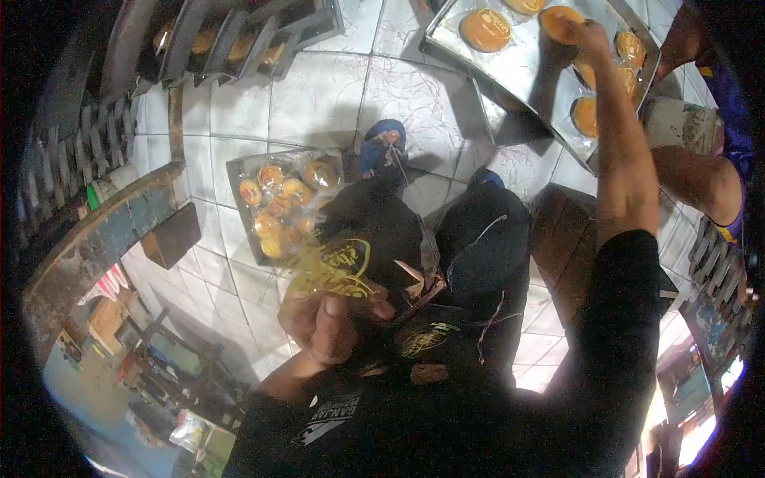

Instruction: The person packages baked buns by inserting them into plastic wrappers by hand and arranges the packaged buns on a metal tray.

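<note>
My left hand [328,328] is closed, thumb over fingers, on a clear plastic bag [339,267] with yellow print, held above my lap. My right arm stretches far forward, and my right hand [590,40] grips a round golden-brown bun [561,24] at the large metal tray [510,94]. Several other buns lie on that tray, some in printed clear bags, such as the wrapped bun [486,30]. More printed bags [430,338] lie on my lap.
A smaller tray [235,191] holding several wrapped buns [275,207] sits on the tiled floor to my left. Metal racks [231,40] with more buns stand at the upper left. Another person's arm and knee [713,187] are close by the large tray's right side.
</note>
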A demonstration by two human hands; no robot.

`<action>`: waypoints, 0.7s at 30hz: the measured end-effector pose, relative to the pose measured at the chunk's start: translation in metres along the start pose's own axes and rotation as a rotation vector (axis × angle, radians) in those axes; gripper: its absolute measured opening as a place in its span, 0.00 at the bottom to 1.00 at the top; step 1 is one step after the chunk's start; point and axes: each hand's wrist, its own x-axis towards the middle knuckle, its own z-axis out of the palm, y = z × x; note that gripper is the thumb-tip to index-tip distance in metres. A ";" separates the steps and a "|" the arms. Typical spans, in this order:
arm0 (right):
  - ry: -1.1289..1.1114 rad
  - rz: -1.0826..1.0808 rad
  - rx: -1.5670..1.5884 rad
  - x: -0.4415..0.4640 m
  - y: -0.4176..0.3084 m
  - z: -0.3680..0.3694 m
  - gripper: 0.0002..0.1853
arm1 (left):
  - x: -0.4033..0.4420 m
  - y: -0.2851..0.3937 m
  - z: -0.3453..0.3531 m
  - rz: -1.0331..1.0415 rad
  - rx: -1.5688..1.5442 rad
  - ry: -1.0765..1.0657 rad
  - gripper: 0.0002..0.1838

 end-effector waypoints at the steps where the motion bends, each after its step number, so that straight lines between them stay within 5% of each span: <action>1: 0.090 -0.091 -0.051 -0.018 -0.012 0.007 0.38 | 0.002 0.002 0.002 0.069 0.024 0.016 0.22; 4: 0.294 -0.278 -0.039 -0.068 -0.045 0.022 0.35 | 0.001 0.000 0.005 0.014 -0.031 0.014 0.20; 6: 0.108 -0.147 0.097 -0.115 -0.070 0.009 0.34 | 0.002 0.006 0.014 0.025 -0.083 0.029 0.18; 8: 0.183 -0.170 0.289 -0.143 -0.076 0.000 0.42 | 0.000 0.014 0.017 -0.002 -0.112 0.075 0.15; 12: -0.008 0.072 1.388 -0.295 -0.156 -0.084 0.33 | 0.000 0.011 0.000 -0.093 -0.229 -0.003 0.15; 14: -0.311 0.012 1.683 -0.376 -0.180 -0.127 0.31 | 0.001 0.001 -0.004 -0.018 -0.311 0.025 0.14; 18: -0.223 -0.213 1.038 -0.533 -0.248 -0.189 0.29 | 0.011 0.016 -0.012 -0.091 -0.643 -0.108 0.10; 21: 0.056 -0.736 0.658 -0.616 -0.265 -0.177 0.28 | 0.020 0.017 -0.008 -0.256 -0.643 -0.031 0.12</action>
